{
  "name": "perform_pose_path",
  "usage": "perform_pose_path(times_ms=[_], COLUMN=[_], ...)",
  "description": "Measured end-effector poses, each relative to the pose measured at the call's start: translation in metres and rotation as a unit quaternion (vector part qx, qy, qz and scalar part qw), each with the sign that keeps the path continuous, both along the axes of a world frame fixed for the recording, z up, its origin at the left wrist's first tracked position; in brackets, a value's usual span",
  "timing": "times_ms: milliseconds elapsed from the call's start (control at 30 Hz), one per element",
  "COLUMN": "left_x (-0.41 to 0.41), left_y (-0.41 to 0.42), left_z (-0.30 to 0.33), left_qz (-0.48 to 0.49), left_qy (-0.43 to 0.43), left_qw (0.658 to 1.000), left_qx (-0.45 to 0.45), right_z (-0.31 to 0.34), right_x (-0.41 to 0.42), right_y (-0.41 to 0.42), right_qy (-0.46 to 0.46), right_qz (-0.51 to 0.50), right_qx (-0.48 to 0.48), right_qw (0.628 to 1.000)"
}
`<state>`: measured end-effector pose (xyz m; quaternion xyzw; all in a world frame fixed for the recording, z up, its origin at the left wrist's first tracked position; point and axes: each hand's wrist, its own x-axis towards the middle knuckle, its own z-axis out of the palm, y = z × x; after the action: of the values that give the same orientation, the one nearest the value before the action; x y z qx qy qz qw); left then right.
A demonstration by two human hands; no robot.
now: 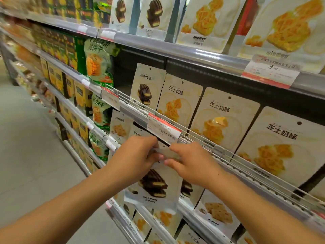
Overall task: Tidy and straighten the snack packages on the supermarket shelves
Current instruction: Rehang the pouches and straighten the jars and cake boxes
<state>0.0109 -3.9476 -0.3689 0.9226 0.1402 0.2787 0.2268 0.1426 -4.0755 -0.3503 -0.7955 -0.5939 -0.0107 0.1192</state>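
Tiered metal shelves with upright snack pouches behind wire rails.

The held pouch is cream-white with dark brown chocolate biscuits and pale yellow filling printed on it. Neighbouring cheese pouches are cream too — orange-yellow crackers, black lettering. Further left, green bags show golden crackers, and the price tag is white with a red band.

Bright, even store light; glare streaks the shelf rail, far-left shelves blur, edges bow outward.
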Motion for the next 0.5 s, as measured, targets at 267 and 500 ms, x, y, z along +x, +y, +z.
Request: perform_pose_path(times_ms=[267,500], left_x=[-0.077,-0.062], left_y=[0.092,0.221], left_z=[-0.087,-0.115], left_qz=[0.153,0.1], left_qy=[-0.05,-0.018], left_qw=[0.971,0.953], left_qx=[-0.177,-0.285], right_z=[-0.003,0.022], right_x=[-0.01,-0.029], right_y=[0.099,0.212], right_qy=[0.093,0.099], right_qz=[-0.025,-0.012], right_qx=[0.073,0.123], right_qw=[0.993,0.987])
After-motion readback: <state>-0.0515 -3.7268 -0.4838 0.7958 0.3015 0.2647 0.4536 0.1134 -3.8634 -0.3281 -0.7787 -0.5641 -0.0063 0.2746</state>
